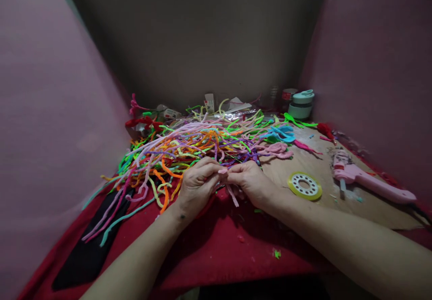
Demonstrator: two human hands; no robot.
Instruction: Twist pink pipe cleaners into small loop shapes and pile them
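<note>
A pale pink pipe cleaner is pinched between my two hands over the front of the table, its loose end hanging down below the fingers. My left hand is closed on it from the left, thumb against the fingertips. From the right, my right hand grips it with bent fingers, close to the left fingertips. Part of the pipe cleaner is hidden by the fingers. Just behind both hands spreads a tangled heap of colourful pipe cleaners. Pink looped pipe cleaners lie at the heap's right side.
On a brown board at right lie a yellow tape roll and a pink hot glue gun. A light-green lidded container stands at the back. A black flat item rests on the red cloth at left. Walls enclose the table.
</note>
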